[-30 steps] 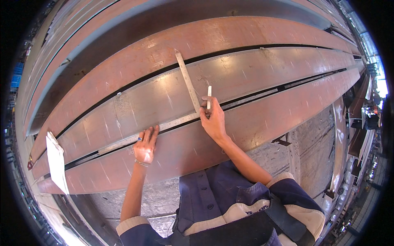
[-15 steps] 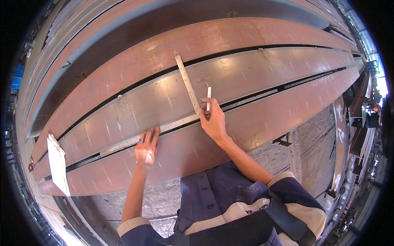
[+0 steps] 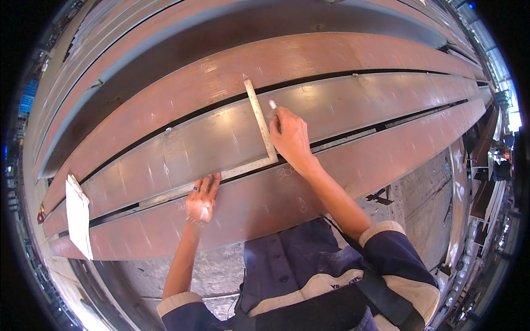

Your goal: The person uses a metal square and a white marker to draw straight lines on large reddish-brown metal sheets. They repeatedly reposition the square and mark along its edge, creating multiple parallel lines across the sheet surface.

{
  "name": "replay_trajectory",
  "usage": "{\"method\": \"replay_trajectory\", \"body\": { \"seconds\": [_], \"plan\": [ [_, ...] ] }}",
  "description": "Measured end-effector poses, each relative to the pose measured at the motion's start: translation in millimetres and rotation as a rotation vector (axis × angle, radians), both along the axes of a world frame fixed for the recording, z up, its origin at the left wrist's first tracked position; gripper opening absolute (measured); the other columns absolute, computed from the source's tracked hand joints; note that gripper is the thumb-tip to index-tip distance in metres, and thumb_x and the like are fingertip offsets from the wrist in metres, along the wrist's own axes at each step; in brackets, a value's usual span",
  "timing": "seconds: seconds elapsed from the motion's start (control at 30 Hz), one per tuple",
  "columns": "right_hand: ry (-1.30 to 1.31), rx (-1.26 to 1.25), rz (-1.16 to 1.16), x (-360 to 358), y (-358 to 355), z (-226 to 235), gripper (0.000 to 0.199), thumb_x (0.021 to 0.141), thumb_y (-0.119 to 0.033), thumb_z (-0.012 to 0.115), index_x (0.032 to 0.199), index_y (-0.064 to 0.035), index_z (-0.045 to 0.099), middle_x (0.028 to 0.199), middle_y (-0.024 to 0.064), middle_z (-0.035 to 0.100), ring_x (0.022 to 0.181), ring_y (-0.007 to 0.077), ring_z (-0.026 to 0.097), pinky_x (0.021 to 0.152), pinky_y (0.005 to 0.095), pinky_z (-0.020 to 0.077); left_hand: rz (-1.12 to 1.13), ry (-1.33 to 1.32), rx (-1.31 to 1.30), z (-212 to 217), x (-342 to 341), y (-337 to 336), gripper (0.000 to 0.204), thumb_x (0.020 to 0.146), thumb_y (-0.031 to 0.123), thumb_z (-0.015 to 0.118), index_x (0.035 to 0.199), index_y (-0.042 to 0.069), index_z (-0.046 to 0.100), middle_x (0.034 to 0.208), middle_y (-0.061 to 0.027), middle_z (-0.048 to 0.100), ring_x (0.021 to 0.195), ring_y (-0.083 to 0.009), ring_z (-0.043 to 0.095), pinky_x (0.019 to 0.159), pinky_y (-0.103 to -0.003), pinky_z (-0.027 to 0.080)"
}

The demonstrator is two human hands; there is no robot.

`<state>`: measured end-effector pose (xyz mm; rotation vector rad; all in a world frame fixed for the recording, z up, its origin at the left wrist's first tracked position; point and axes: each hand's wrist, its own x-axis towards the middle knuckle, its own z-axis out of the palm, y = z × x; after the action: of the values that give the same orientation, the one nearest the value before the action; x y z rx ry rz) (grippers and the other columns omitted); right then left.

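My left hand point(image 3: 201, 201) lies on the long arm of an L-shaped steel square point(image 3: 248, 167), its fingers stretched out and pressing on it. This arm runs along the near edge of the middle steel beam point(image 3: 201, 143). The square's other arm crosses that beam, and its tip reaches the beam behind. Just right of the crossing arm, my right hand point(image 3: 291, 135) is raised above the middle beam, closed around a white chalk stick point(image 3: 273, 103). Only the chalk's upper end shows; the fingers hide the rest. White chalk strokes mark the beams.
A reddish steel beam point(image 3: 132, 234) lies in front, separated from the middle one by a dark gap. More long beams point(image 3: 182, 66) extend behind. Folded white paper point(image 3: 77, 218) rests across the left ends. Grey floor point(image 3: 422, 190) shows below, with dark scraps point(image 3: 381, 196) on it.
My right hand has lifted off the square's corner and moved slightly right and up with the chalk, uncovering the corner. My left hand remains on the square. The whole view has shifted slightly.
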<state>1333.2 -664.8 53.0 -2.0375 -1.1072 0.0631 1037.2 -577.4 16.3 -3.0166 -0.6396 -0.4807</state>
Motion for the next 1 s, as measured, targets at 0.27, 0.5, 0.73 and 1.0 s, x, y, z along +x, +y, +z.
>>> {"method": "replay_trajectory", "body": {
  "seconds": [0.27,0.5,0.73,1.0],
  "plan": [
    [0.187,-0.132,0.001,-35.9,-42.9,-23.9,0.029,0.084,-0.005,0.073,0.106,-0.0024,0.056,0.087,0.0130,0.061,0.071,0.0304,0.065,0.066,0.0411,0.0511,0.021,0.183,-0.104,-2.2,-6.8,-0.1,0.066,0.073,0.011,0.062,0.139,0.012,0.056,0.125,-0.0053,0.060,0.111,-0.0247,0.059,0.085,-0.034,0.057],
    [0.236,-0.077,-0.037,-40.9,-44.1,-38.9,0.031,0.083,-0.001,0.073,0.107,-0.0027,0.054,0.093,0.0127,0.060,0.073,0.0290,0.064,0.066,0.0379,0.0509,-0.043,0.062,0.009,0.1,0.5,2.5,0.062,0.074,0.003,0.064,0.135,0.014,0.061,0.128,-0.0028,0.065,0.114,-0.0206,0.064,0.081,-0.030,0.059],
    [0.217,-0.088,-0.041,-42.6,-43.5,-34.7,0.031,0.085,-0.004,0.071,0.109,-0.0037,0.052,0.093,0.0129,0.059,0.072,0.0301,0.062,0.068,0.0415,0.0489,-0.102,0.134,0.007,2.3,0.7,5.3,0.068,0.073,0.003,0.068,0.140,0.014,0.058,0.131,-0.0041,0.064,0.114,-0.0214,0.064,0.084,-0.031,0.060],
    [0.297,-0.091,-0.005,-42.8,-45.9,-31.6,0.032,0.087,-0.005,0.067,0.112,0.0006,0.049,0.105,0.0206,0.059,0.083,0.0411,0.064,0.072,0.0492,0.0507,-0.118,0.153,-0.026,0.7,-0.9,8.2,0.078,0.067,0.004,0.071,0.143,0.015,0.054,0.136,-0.0047,0.060,0.114,-0.0220,0.062,0.081,-0.032,0.061]
  ]
}}
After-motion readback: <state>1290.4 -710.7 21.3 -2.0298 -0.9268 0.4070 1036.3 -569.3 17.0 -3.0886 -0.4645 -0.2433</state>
